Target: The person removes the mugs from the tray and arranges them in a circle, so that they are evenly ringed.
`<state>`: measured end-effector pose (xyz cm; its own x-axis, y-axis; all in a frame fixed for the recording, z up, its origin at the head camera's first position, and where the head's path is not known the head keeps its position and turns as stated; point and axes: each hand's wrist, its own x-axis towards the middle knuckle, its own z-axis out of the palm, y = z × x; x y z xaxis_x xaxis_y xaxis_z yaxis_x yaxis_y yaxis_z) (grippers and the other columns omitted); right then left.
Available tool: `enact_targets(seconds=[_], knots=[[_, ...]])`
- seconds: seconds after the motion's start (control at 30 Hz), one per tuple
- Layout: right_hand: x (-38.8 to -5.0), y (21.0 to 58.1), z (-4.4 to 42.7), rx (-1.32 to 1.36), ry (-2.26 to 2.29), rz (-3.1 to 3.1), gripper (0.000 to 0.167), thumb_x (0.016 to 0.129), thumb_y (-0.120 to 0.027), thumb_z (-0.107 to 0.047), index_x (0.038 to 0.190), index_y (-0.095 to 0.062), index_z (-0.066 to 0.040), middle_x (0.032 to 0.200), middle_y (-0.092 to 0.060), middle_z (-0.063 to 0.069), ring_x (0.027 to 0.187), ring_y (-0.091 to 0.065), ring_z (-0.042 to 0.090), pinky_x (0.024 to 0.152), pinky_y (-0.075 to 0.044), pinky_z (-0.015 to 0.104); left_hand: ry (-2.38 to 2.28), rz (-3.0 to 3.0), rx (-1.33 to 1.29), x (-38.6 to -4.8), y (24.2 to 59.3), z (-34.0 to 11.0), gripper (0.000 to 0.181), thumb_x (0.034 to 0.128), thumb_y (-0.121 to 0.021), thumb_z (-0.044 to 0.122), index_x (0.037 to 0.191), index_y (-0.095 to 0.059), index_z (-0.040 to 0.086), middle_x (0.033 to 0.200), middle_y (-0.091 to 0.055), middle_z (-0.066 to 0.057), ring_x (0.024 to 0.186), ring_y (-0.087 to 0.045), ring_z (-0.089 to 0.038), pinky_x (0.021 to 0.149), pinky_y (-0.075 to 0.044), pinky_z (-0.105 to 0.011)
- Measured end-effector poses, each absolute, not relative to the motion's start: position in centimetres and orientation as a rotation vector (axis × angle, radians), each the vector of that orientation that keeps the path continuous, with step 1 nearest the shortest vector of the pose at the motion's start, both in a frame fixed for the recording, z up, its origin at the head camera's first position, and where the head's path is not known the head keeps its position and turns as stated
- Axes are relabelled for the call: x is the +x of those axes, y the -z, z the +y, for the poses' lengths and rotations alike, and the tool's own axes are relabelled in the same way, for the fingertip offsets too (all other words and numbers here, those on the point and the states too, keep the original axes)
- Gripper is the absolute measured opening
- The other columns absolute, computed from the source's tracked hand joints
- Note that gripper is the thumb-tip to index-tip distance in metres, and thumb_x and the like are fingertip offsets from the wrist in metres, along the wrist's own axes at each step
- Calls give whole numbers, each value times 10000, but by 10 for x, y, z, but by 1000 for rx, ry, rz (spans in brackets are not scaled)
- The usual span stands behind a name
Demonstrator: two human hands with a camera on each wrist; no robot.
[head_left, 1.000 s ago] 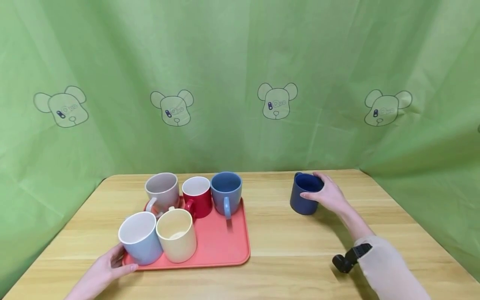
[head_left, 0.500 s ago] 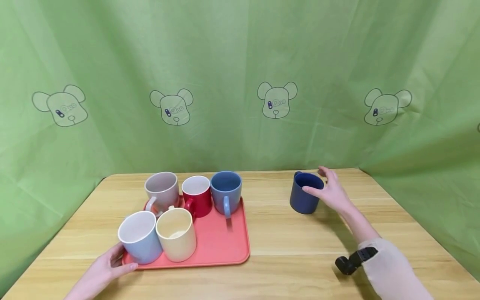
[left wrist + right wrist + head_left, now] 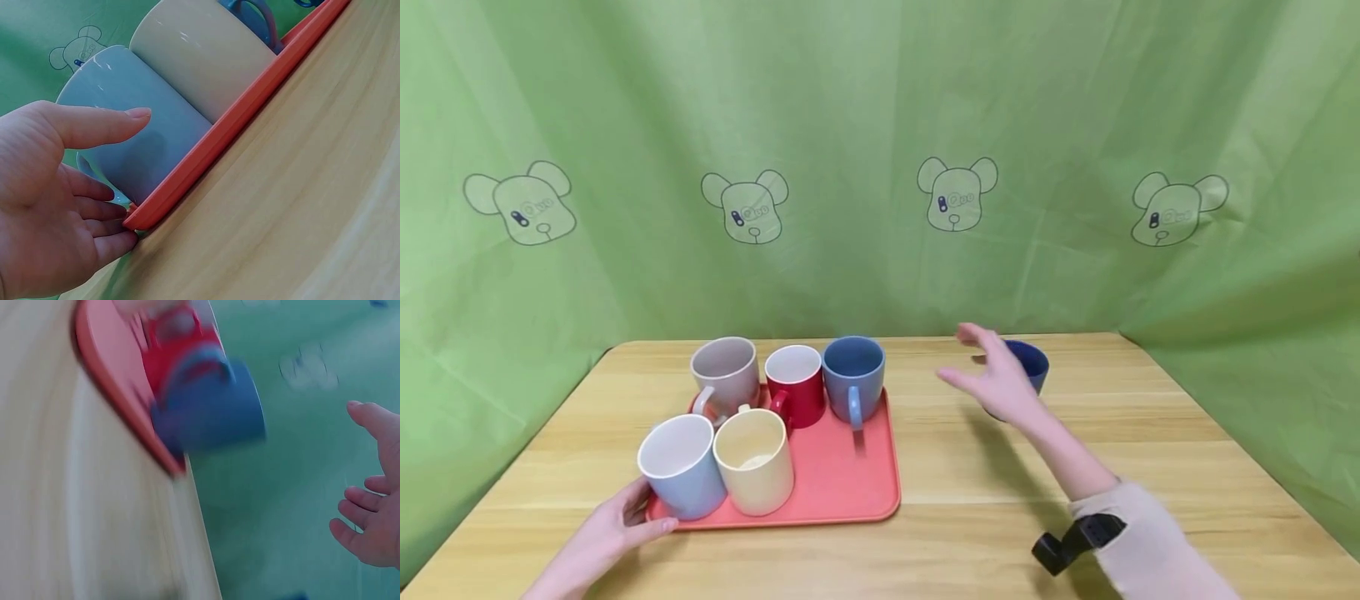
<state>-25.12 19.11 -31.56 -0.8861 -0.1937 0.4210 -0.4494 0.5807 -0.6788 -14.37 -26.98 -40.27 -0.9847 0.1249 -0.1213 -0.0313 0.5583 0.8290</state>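
Observation:
My left hand (image 3: 610, 527) rests at the near left corner of a coral-red tray (image 3: 848, 477). Its fingertips touch the tray's end, and the straight thumb lies alongside a light blue mug (image 3: 147, 140). Beside that mug on the tray stands a cream mug (image 3: 762, 477). Behind them are a grey mug (image 3: 739, 390), a red mug (image 3: 805, 402) and a blue mug (image 3: 868, 385). My right hand (image 3: 1002, 382) is in the air with fingers spread, holding nothing. It partly hides a navy mug (image 3: 1032, 362) on the table.
The wooden table (image 3: 955, 550) runs back to a green curtain (image 3: 850, 275) printed with bear heads, which also hangs along both sides. A black wrist camera (image 3: 1078, 537) sits on my right forearm. The right wrist view is blurred.
My right hand has let go of the navy mug and moved left, passing in front of it. The navy mug stays in place. My left hand and the tray hold still.

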Motion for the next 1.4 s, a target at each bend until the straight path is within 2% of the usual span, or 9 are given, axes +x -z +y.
enact_targets(seconds=[0.17,0.37,0.47,0.67,0.83,1.0,1.1,1.23,1.4], knots=[[-239,320,146,659,-1333,-2492,677,774,-759,-169,1321,-424,49,1245,-523,205,1152,-487,308,950,-440,436,-1393,2640,90,-143,402,-270,818,860,-665,232,1378,-185,-181,1395,-264,-377,1238,-382,-456,978,-406,-462],[-225,326,96,761,-1494,-2481,611,774,-757,-183,1273,-485,41,1203,-564,175,1083,-539,324,898,-481,440,-1390,2630,79,-144,402,-269,833,857,-668,244,1381,-177,-179,1399,-242,-383,1246,-360,-470,984,-392,-486],[-221,329,74,802,-1471,-2524,643,756,-773,-223,1277,-484,20,1211,-555,138,1082,-540,297,913,-472,445,-1375,2630,67,-145,402,-269,846,857,-668,260,1383,-171,-178,1402,-232,-383,1252,-346,-476,986,-389,-494],[-210,333,37,830,-1333,-2682,740,720,-792,-339,1319,-470,-46,1282,-512,69,1154,-492,213,961,-444,369,-1370,2621,54,-146,402,-270,859,861,-665,271,1384,-155,-180,1405,-214,-388,1259,-325,-486,989,-383,-505],[-207,339,14,830,-1227,-2780,834,678,-794,-461,1343,-449,-95,1271,-497,18,1129,-486,158,921,-467,336,-1391,2616,75,-145,402,-269,847,858,-668,252,1383,-162,-180,1404,-221,-387,1259,-330,-481,990,-382,-499],[-207,346,-2,836,-1193,-2777,816,643,-803,-500,1291,-476,-125,1162,-519,-2,1008,-493,105,824,-485,272,-1400,2613,75,-145,402,-269,852,858,-667,246,1384,-150,-182,1405,-212,-390,1262,-322,-484,993,-376,-501],[-207,350,-10,819,-1176,-2783,849,634,-810,-493,1309,-462,-114,1151,-523,7,963,-497,88,782,-485,238,-1399,2629,97,-145,403,-269,849,857,-670,238,1380,-154,-187,1400,-224,-392,1260,-330,-480,987,-399,-466],[-206,357,-18,790,-1141,-2792,906,620,-817,-487,1347,-436,-105,1183,-512,10,971,-505,88,782,-484,237,-1386,2678,164,-146,404,-269,829,849,-679,212,1364,-179,-203,1382,-255,-400,1251,-349,-473,942,-448,-282],[-205,359,-24,775,-1030,-2764,870,611,-816,-481,1312,-465,-105,1148,-519,-6,952,-512,90,747,-482,231,-1386,2686,180,-146,405,-270,827,851,-676,194,1362,-167,-210,1382,-237,-408,1256,-329,-486,961,-437,-331]])
